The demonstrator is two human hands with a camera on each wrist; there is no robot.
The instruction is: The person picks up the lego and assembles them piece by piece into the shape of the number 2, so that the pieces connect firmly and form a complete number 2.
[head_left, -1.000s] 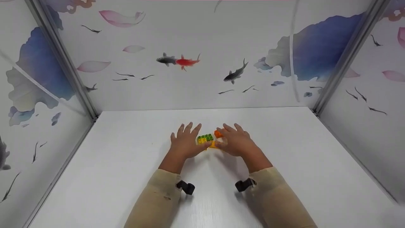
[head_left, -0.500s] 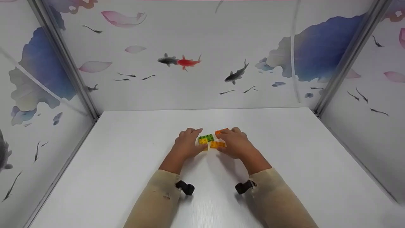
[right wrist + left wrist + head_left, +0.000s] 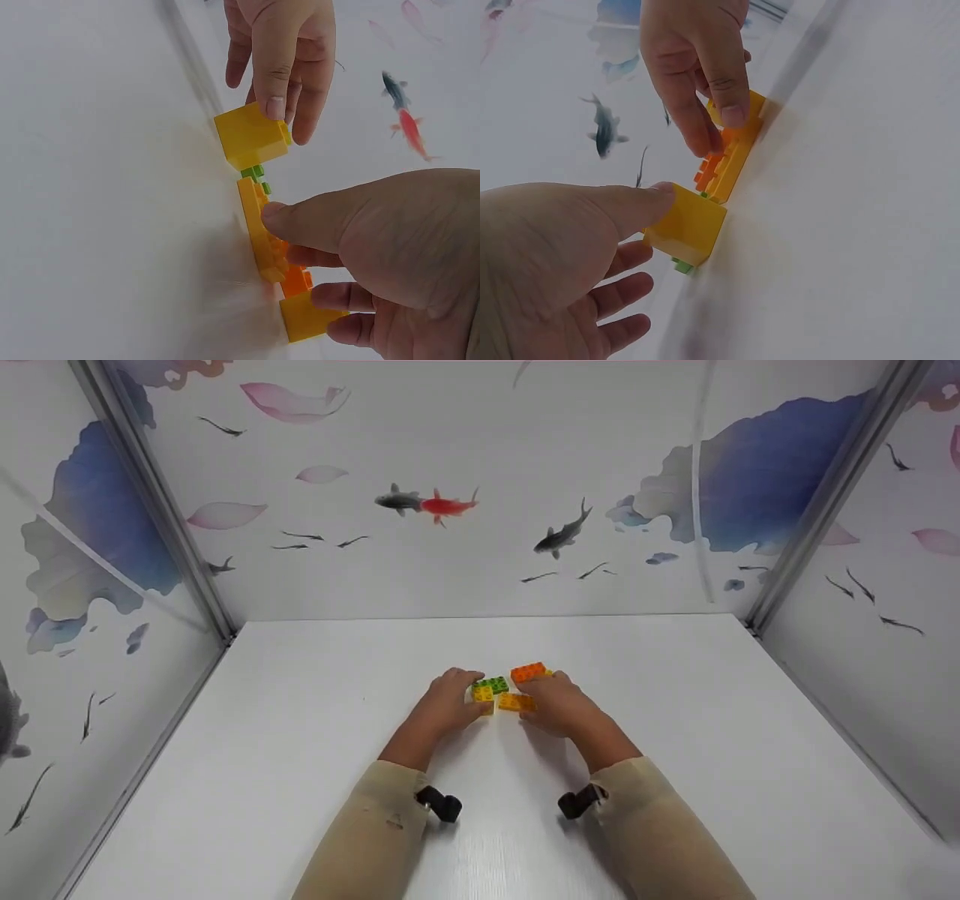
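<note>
My left hand [image 3: 448, 699] is at a yellow toy building brick [image 3: 483, 694], thumb pressed on its near face and index finger bent over the far side. A green studded brick [image 3: 495, 684] stands right behind the yellow one. My right hand [image 3: 559, 703] grips the right end of a long amber brick [image 3: 515, 703]; in the right wrist view its thumb lies on the brick's near side. Behind sits an orange brick [image 3: 527, 672]. Another yellow brick [image 3: 304, 318] lies by the right hand's lower fingers, partly hidden.
The bricks are grouped close together on a white tabletop [image 3: 480, 825]. White panels printed with fish and petals enclose it, with a back wall [image 3: 480, 570] behind and side walls at left and right. Black wrist cameras [image 3: 442, 804] are strapped at both sleeves.
Both hands have lowered from spread fingers above the bricks to bent fingers around them. The right hand has drawn slightly right, uncovering the orange and amber bricks.
</note>
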